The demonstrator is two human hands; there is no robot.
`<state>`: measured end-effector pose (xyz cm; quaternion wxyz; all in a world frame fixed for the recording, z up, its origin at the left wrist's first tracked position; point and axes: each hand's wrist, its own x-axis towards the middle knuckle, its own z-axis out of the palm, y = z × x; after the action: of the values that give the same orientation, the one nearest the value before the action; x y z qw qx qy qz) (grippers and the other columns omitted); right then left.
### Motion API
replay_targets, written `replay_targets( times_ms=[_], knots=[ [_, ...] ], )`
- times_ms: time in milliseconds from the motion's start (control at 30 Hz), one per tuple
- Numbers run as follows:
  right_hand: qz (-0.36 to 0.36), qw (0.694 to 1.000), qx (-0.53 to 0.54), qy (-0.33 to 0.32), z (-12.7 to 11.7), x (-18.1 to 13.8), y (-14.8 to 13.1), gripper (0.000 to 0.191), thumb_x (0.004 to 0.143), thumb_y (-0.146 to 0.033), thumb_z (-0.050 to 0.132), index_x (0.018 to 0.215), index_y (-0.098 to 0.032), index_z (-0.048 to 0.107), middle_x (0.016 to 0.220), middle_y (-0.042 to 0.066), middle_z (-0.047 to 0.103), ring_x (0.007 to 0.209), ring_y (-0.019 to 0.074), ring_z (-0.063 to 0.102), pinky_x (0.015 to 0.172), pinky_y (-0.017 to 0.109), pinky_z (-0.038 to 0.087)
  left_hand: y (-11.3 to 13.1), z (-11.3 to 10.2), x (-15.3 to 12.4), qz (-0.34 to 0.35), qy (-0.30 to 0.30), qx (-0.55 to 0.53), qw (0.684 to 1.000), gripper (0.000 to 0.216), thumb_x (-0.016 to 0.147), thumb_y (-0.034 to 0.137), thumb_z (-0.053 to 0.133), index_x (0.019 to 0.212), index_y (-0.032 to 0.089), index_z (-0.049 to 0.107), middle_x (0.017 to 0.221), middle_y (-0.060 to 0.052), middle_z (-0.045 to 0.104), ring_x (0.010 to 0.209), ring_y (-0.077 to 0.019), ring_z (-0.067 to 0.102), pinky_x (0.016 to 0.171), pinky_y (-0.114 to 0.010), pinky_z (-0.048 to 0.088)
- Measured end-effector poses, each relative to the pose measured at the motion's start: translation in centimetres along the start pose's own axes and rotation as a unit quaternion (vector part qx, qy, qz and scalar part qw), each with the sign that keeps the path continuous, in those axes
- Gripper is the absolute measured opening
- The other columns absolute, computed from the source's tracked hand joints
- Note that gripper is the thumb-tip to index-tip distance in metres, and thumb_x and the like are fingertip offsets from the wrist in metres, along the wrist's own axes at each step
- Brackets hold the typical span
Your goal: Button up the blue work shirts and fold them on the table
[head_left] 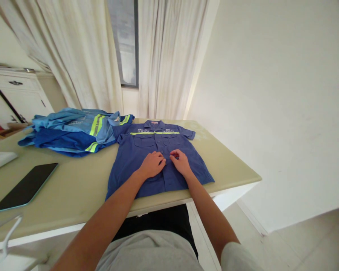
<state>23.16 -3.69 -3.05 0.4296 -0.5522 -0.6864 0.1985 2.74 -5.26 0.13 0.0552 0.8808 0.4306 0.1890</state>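
A dark blue short-sleeved work shirt [127, 162] lies spread front up on the table, collar at the far side, with a yellow-green reflective stripe across its chest. My left hand [152, 164] rests on the lower front beside the button placket, fingers bent and thumb tip close to the forefinger at the placket edge. Just across the placket, my right hand [181, 162] has thumb and fingertips pinched at the cloth. A small gap separates the two hands. Whether a button is between the fingertips is too small to tell.
A heap of blue work shirts [70, 130] with reflective bands lies left of the shirt. Nearer on the table [73, 184] are a black-screened tablet [25, 186] and a white object [1, 160]. Curtains [175, 56] hang behind, and a white wall [271, 94] stands at right.
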Motion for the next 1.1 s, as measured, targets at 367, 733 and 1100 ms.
replay_targets(
  times_ms=[367,733,1100],
  knots=[
    [-0.047,0.926,-0.345,-0.146,-2.6,-7.3,-1.5,0.064,0.107,-0.048,0.039,0.161,-0.015,0.042,0.167,0.019,0.037,0.155,0.035,0.035,0.122,0.05,0.033,0.7,0.8,-2.8,-0.008,-0.159,-0.092,0.983,0.072,0.097,0.065,0.048,0.159,0.029,0.043,0.171,-0.014,0.032,0.157,-0.0373,0.03,0.122,-0.059,0.029],
    [-0.085,0.928,-0.328,-0.155,-6.7,3.9,-2.2,0.046,0.106,-0.051,0.047,0.135,-0.02,0.063,0.131,0.018,0.07,0.124,0.0337,0.065,0.107,0.044,0.046,-14.0,-3.1,5.3,-0.152,-0.014,0.02,0.988,0.049,0.103,0.039,0.038,0.137,0.015,0.064,0.145,-0.015,0.065,0.136,-0.0276,0.059,0.116,-0.039,0.043],
    [0.038,0.913,-0.372,-0.165,-1.2,22.2,9.3,0.067,0.109,-0.056,0.031,0.167,-0.023,0.028,0.175,0.011,0.02,0.161,0.031,0.02,0.128,0.051,0.021,-20.1,-1.0,7.3,-0.228,-0.164,0.047,0.958,0.09,0.093,0.08,0.031,0.168,0.032,0.02,0.176,-0.006,0.011,0.162,-0.0387,0.01,0.127,-0.063,0.013]
  ],
)
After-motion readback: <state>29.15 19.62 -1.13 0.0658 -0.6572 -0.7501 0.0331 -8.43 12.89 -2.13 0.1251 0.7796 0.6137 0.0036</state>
